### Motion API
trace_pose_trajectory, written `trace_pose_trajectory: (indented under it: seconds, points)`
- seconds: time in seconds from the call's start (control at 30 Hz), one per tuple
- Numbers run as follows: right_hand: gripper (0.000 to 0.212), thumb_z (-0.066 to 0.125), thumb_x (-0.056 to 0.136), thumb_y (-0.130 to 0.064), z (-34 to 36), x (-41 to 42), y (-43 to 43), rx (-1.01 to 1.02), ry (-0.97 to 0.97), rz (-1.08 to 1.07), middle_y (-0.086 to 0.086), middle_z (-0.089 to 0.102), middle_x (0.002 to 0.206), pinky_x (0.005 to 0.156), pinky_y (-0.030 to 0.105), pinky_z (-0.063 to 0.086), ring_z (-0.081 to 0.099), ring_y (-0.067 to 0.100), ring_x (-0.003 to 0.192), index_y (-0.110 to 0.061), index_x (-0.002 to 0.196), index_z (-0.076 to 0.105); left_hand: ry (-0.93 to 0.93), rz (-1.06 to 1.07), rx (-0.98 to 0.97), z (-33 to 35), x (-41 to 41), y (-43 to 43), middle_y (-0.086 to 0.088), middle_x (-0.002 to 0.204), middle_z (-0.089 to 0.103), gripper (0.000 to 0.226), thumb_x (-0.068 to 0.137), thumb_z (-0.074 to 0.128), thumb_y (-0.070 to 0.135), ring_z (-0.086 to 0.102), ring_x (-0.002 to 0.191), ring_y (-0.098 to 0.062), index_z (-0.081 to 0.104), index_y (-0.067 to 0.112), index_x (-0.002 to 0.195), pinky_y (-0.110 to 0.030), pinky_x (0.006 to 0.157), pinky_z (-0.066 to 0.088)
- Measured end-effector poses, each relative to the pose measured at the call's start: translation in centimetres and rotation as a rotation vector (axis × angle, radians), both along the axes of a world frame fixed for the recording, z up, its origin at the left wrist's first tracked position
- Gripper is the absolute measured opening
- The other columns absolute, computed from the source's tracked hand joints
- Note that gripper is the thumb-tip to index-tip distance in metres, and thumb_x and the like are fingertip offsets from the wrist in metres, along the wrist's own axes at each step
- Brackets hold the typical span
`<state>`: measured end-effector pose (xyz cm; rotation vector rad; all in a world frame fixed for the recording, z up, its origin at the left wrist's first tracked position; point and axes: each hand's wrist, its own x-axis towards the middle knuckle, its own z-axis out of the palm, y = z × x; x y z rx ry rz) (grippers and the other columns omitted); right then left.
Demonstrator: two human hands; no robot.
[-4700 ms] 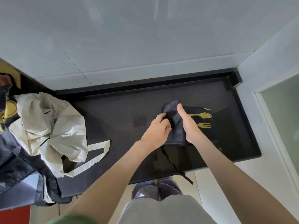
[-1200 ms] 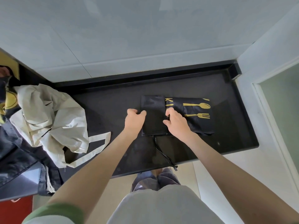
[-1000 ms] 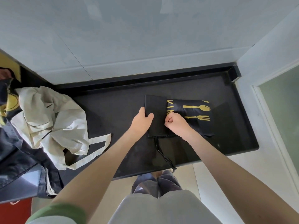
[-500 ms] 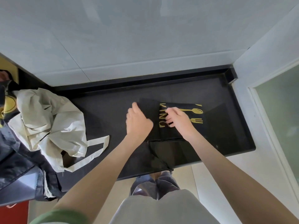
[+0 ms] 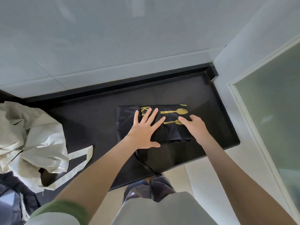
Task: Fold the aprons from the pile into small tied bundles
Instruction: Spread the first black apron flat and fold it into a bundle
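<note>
Black stone table: crumpled cream aprons heaped at left edge, folded black gold-printed apron toward right edge. Left grip flat, fingers spread, pressing it. Right grip rests on it, fingers bent; can't tell if pinching.

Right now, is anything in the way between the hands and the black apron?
No, nothing visible. The left hand presses flat on the black apron, and the right hand rests on its right end by the gold print.
</note>
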<state>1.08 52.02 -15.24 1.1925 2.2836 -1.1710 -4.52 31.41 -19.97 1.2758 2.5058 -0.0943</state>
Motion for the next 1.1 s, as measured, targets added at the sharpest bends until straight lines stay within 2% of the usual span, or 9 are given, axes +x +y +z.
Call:
trace_pose_trajectory:
  seconds: [0.13, 0.23, 0.43, 0.53, 0.6, 0.7, 0.77, 0.93, 1.1]
  points:
    - [0.018, 0.056, 0.096, -0.027, -0.3, 0.3, -0.4, -0.156, 0.123, 0.019, -0.001, 0.060, 0.103, 0.084, 0.028, 0.042, 0.055, 0.012, 0.096, -0.018, 0.111, 0.056, 0.106, -0.034, 0.064, -1.1, 0.5, -0.7, -0.011, 0.160, 0.008, 0.065, 0.092, 0.013, 0.063, 0.010, 0.146, -0.037, 0.011, 0.037, 0.152, -0.068, 0.109, 0.007]
    - [0.017, 0.056, 0.096, -0.022, -0.5, 0.1, 0.0, -0.200, 0.109, 0.013, -0.004, 0.060, 0.100, 0.082, 0.026, 0.041, 0.055, 0.007, 0.091, -0.018, 0.112, 0.056, 0.103, -0.090, 0.021, -1.3, 0.2, -0.9, -0.010, 0.160, -0.007, 0.076, 0.086, 0.010, 0.072, -0.003, 0.147, -0.037, -0.002, 0.036, 0.152, -0.070, 0.110, 0.003]
    - [0.020, 0.059, 0.094, -0.015, -1.2, -0.2, 1.1, -0.251, 0.015, 0.043, 0.006, 0.061, 0.111, 0.081, 0.026, 0.044, 0.057, 0.017, 0.100, -0.012, 0.114, 0.056, 0.115, -0.167, 0.051, -0.4, 0.5, -0.8, -0.016, 0.147, 0.043, 0.040, 0.089, 0.058, 0.047, 0.035, 0.137, -0.039, 0.065, 0.015, 0.112, -0.066, 0.104, 0.026]
    - [0.040, 0.063, 0.090, -0.008, -1.3, -0.3, 1.4, -0.247, 0.041, 0.052, 0.001, 0.052, 0.113, 0.085, 0.027, 0.043, 0.051, 0.017, 0.105, -0.015, 0.122, 0.039, 0.076, -0.273, 0.082, -0.2, 0.5, -0.6, -0.019, 0.152, 0.030, 0.029, 0.093, 0.054, 0.012, 0.013, 0.146, -0.038, 0.055, 0.010, 0.122, -0.061, 0.115, 0.012]
    - [0.052, 0.064, 0.088, -0.003, -1.4, -0.2, 1.4, -0.254, 0.065, 0.052, -0.002, 0.046, 0.108, 0.078, 0.020, 0.043, 0.049, 0.013, 0.101, -0.019, 0.121, 0.027, 0.044, -0.311, 0.148, 0.2, 0.2, -0.9, -0.020, 0.143, 0.042, 0.032, 0.085, 0.059, -0.001, 0.023, 0.144, -0.035, 0.059, 0.007, 0.116, -0.055, 0.116, 0.016]
    - [0.067, 0.063, 0.086, 0.003, -1.8, -0.1, 1.3, -0.181, 0.084, 0.153, 0.002, 0.043, 0.116, 0.073, 0.015, 0.046, 0.051, 0.013, 0.100, -0.021, 0.129, 0.018, 0.018, -0.304, 0.384, 0.0, 0.0, -1.7, -0.011, 0.119, 0.062, 0.011, 0.089, 0.058, 0.017, 0.051, 0.126, -0.028, 0.068, 0.013, 0.091, -0.049, 0.111, 0.032]
    - [0.074, 0.060, 0.087, 0.007, -1.9, 0.1, 1.1, -0.123, 0.120, 0.207, 0.002, 0.041, 0.124, 0.075, 0.014, 0.049, 0.054, 0.012, 0.100, -0.021, 0.137, 0.013, -0.058, -0.244, 0.456, 0.4, 0.0, -1.4, -0.008, 0.122, 0.063, 0.035, 0.097, 0.040, 0.030, 0.057, 0.120, -0.025, 0.070, 0.013, 0.095, -0.041, 0.108, 0.037]
    - [0.080, 0.064, 0.086, 0.001, -2.4, 0.3, -0.4, 0.234, 0.185, 0.369, 0.011, 0.036, 0.145, 0.109, 0.031, 0.034, 0.041, 0.024, 0.132, -0.009, 0.150, 0.016, 0.076, -0.030, 0.285, 0.7, -0.3, 0.1, -0.011, 0.156, 0.027, 0.055, 0.098, 0.024, 0.045, 0.024, 0.144, -0.027, 0.038, 0.020, 0.145, -0.043, 0.118, 0.014]
    - [0.098, 0.071, 0.083, -0.009, -2.7, 1.7, -0.8, 0.572, -0.057, 0.364, 0.012, 0.032, 0.149, 0.111, 0.045, 0.028, 0.034, 0.031, 0.134, -0.014, 0.153, 0.002, 0.099, -0.015, 0.167, -1.7, 0.5, -1.1, -0.008, 0.160, 0.014, 0.064, 0.097, 0.016, 0.056, 0.009, 0.148, -0.026, 0.017, 0.026, 0.153, -0.047, 0.119, 0.000]
